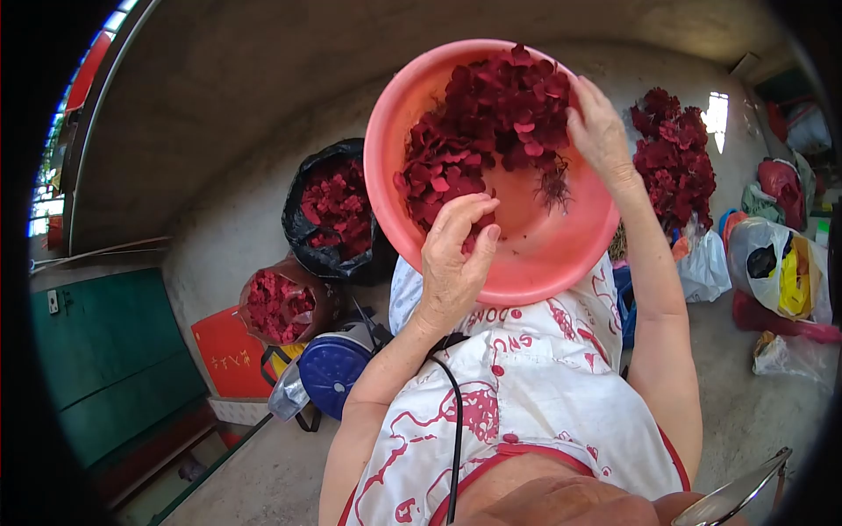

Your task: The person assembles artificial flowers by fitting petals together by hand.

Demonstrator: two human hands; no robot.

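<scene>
Both hands are in a pink basin (pixel 526 263) that rests on the lap: the left hand (pixel 456 263) sits at the near rim with its fingers curled loosely over a few dark red petals (pixel 491 123), pinching at them rather than closed tight, while the right hand (pixel 601 131) lies with loosely bent fingers against the far right side of the petal heap, touching it; whether it has hold of anything cannot be told. The petals fill the far half of the basin, and the near half shows bare pink plastic with a small dark tuft (pixel 554 188) lying on it. Around the basin, going by size, a concrete floor (pixel 228 105) spreads everywhere, and a green panel (pixel 114 368) stands at the left. A loose pile of red flowers (pixel 671 162) lies on the floor to the right, just beyond the right forearm. To the left a black bag (pixel 329 210) holds more red petals, and nearer, a brownish bag (pixel 281 307) holds another batch. Plastic bags (pixel 776 263) crowd the right edge. A blue round container (pixel 331 373) sits near the left elbow, beside a red flat board (pixel 228 355). A black cable (pixel 456 430) runs down the white, red-printed apron (pixel 544 386).
</scene>
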